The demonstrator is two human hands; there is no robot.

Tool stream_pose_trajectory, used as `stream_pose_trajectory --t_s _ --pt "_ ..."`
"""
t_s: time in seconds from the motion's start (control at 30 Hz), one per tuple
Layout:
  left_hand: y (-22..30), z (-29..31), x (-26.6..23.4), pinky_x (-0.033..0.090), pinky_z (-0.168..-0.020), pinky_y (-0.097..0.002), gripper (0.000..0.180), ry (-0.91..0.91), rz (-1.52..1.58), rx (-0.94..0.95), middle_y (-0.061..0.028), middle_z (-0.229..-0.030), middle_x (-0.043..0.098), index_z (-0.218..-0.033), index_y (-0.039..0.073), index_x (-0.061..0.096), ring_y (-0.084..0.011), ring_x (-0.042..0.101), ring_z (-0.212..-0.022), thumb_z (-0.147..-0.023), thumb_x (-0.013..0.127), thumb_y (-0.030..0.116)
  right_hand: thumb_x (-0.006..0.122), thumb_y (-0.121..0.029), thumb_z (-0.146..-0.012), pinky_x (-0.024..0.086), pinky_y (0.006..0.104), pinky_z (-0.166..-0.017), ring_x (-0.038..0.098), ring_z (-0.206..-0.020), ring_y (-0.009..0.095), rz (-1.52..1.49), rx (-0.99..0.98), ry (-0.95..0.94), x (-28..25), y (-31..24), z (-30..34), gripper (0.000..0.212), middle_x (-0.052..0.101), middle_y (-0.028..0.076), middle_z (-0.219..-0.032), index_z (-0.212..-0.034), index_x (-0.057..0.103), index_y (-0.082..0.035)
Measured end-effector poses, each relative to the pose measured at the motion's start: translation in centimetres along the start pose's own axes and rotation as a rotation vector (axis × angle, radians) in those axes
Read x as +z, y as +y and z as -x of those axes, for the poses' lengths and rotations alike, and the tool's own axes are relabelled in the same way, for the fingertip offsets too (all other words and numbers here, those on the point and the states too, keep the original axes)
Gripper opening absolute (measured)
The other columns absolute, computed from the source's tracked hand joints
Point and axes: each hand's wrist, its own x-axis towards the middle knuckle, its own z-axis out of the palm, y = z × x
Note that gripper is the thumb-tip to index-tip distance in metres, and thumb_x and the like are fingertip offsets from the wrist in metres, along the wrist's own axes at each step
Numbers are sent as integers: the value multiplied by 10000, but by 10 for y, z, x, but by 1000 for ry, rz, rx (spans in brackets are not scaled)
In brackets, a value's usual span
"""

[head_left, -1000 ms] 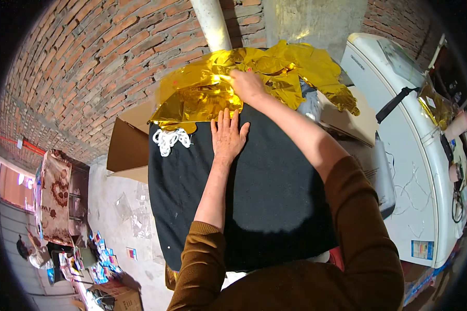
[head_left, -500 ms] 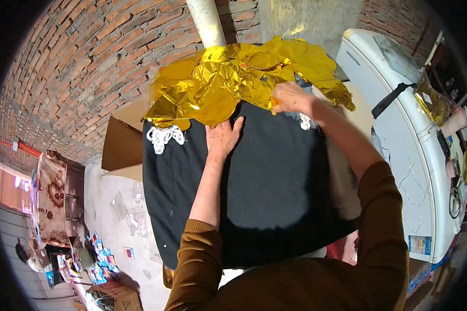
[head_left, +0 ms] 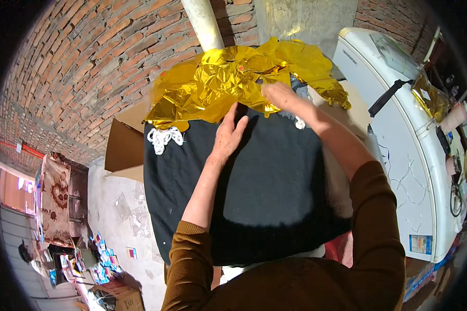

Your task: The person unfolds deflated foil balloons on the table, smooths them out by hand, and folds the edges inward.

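Black cloth (head_left: 259, 192) spread flat over a raised work surface, seen from above; a crumpled sheet of gold foil (head_left: 228, 78) heaped along its far edge, overlapping the cloth and an open cardboard box (head_left: 124, 147) to the left. Left hand (head_left: 229, 136) laid palm down on the cloth just below the foil, fingers (head_left: 238, 116) straight and slightly spread, gripping nothing; their tips touch or nearly touch the foil's lower fringe. Right hand (head_left: 281, 97) at the foil's near edge, fingers curled; whether they pinch the foil cannot be told, since the tips are hidden against it. White lace trim (head_left: 163, 139) lies exposed at the cloth's upper left corner, a smaller piece (head_left: 299, 123) beside the right wrist. Judged state of the work: the cloth is already laid out and smoothed; the foil is not yet flattened or separated from it, and remains bunched. Surroundings: brick wall (head_left: 88, 57), pale pipe (head_left: 202, 23), white appliance (head_left: 415, 150) to the right.
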Motion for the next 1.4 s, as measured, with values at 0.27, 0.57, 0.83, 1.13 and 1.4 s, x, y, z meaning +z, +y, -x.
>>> stream_pose_trajectory --t_s 0.27,0.57,0.83,1.13,1.4 --pt "48 -23 26 526 -962 -350 343 -4 -17 115 -148 -1165 741 -1307 14 629 -245 704 -1110 -1002 634 172 765 -322 -842 514 496 -867 662 -1023 392 -206 -98 -227 -18 23 10 401 697 194 -1008 -1135 668 -66" --pt "-40 -58 42 448 -1072 -452 371 89 -441 304 -200 -1293 644 -1246 15 645 -382 569 -1268 -914 697 173 608 -157 -914 565 501 -720 702 -851 413 220 -186 -179 -10 14 16 167 720 190 -865 -911 722 -34" --pt "-17 -64 64 385 -1111 -490 448 328 -484 400 -191 -1309 616 -1301 3 607 -394 521 -1291 -891 708 154 583 -229 -984 497 530 -766 630 -932 473 -327 29 241 21 61 -11 200 679 234 -900 -972 643 -39" --pt "-5 -65 74 421 -1090 -460 519 212 -297 356 -219 -1308 607 -1367 -18 535 -390 547 -1241 -891 701 105 813 -295 -826 426 386 -578 514 -595 201 -468 228 223 20 47 -18 390 541 100 -648 -741 529 -42" --pt "-23 -79 82 439 -970 -466 670 131 -532 238 -152 -1215 638 -1454 26 478 -368 556 -1157 -886 742 264 817 -340 -850 363 350 -566 384 -650 118 -855 246 168 27 57 -28 461 415 -16 -657 -733 486 -40"
